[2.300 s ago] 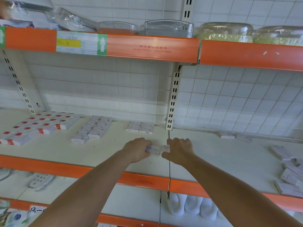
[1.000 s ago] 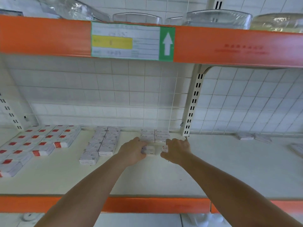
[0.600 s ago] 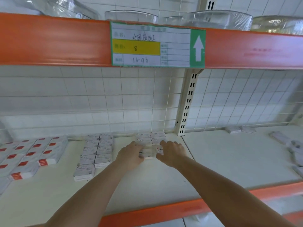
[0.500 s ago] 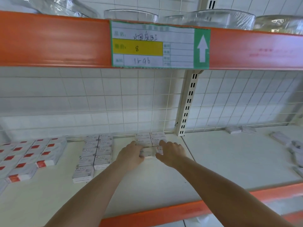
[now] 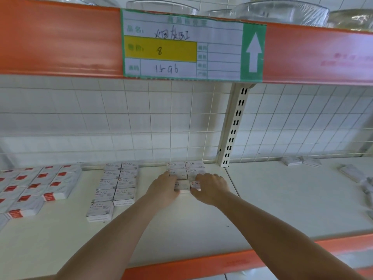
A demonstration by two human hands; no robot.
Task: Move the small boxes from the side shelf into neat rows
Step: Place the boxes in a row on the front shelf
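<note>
Left hand: The left hand (image 5: 164, 187) lies on the shelf (image 5: 181, 223), fingers curled down on the left end of a white box (image 5: 184, 186). It holds that box from the left side.
Right hand: The right hand (image 5: 210, 186) sits just beside it. Its fingers curl over a second box (image 5: 195, 183) with a red mark and the word STAPLES on top.
The two boxes: They lie side by side and touch, flat on the shelf, between the two hands. They sit right in front of the staple rows.
Staple rows: Four boxes (image 5: 185, 168) lie at the back by the wire wall, two wide and two deep, all straight.
Clip rows: To the left is a neat block of grey boxes (image 5: 115, 186), two wide. The near left one sticks out toward the front.
Red boxes: Far left, many boxes with red marks (image 5: 38, 186) lie in slanted rows.
Side shelf: On the right shelf (image 5: 302, 199), some loose boxes (image 5: 352, 175) lie crooked by the right edge. Two more (image 5: 300, 161) lie at the back by the wire.
Post: A white post with slots (image 5: 234, 126) stands between the two shelves.
Tag: Above, an orange rail (image 5: 60, 37) holds a tag (image 5: 181, 45) with a yellow bar, a hand-written 8 and a white arrow on green.
Top shelf: Clear bowls in wrap (image 5: 282, 11) sit up there.
</note>
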